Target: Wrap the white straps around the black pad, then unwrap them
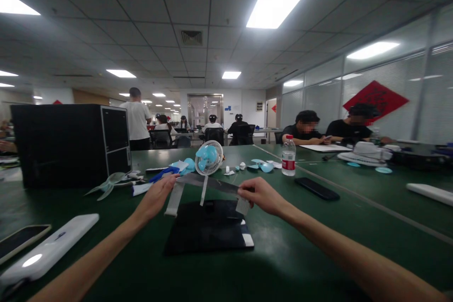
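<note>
Between my two hands stretches a flat dark grey strip (pixel 208 182), with pale ribbed bands (pixel 175 198) hanging from it on the left, in the middle and on the right. At its left end my left hand (pixel 159 196) grips it with nearly straight fingers; the thumb is hidden. My right hand (pixel 261 194) pinches the right end between thumb and bent fingers. Beneath the strip a thin black panel (pixel 198 236) lies on the green table, with a white patch at its right corner. Just behind stands a small white fan (pixel 209 158) with light blue blades.
A black computer case (pixel 67 144) stands at the left, near loose fan blades (pixel 111 184). White device (pixel 53 245) and phone (pixel 21 240) lie front left. To the right are a water bottle (pixel 289 155) and black phone (pixel 316 188). Several people sit beyond.
</note>
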Available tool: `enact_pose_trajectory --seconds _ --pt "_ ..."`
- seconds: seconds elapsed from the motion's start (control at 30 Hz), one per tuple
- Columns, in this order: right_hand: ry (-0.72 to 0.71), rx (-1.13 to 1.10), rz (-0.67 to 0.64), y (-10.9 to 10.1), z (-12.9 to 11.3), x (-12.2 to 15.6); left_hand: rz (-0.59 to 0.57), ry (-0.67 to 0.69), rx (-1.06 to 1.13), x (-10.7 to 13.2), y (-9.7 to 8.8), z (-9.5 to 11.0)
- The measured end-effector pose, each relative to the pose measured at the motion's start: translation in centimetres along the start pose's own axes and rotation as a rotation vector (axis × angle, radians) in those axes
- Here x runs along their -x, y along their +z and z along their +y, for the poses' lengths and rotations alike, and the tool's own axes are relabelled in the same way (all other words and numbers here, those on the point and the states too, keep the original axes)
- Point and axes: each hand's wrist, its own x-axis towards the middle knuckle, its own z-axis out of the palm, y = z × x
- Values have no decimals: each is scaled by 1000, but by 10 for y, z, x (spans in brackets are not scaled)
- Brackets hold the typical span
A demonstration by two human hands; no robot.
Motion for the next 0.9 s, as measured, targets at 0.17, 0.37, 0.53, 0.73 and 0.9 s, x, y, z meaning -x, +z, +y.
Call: enact_pose_trajectory --seconds 0.17,0.37,0.53,0.73,0.9 --pt "6 -12 -41 8 3 1 -75 27 -102 8 5 18" --pt "55 -81 -44 7 7 2 -122 -5 -61 7 2 28" --pt "166 -126 -27 6 14 1 -441 -240 135 11 1 28" --pt "313 -80 -271 14 12 9 -870 -357 206 17 2 16" --pt "341 14 -352 21 14 11 -920 -374 125 18 7 7"
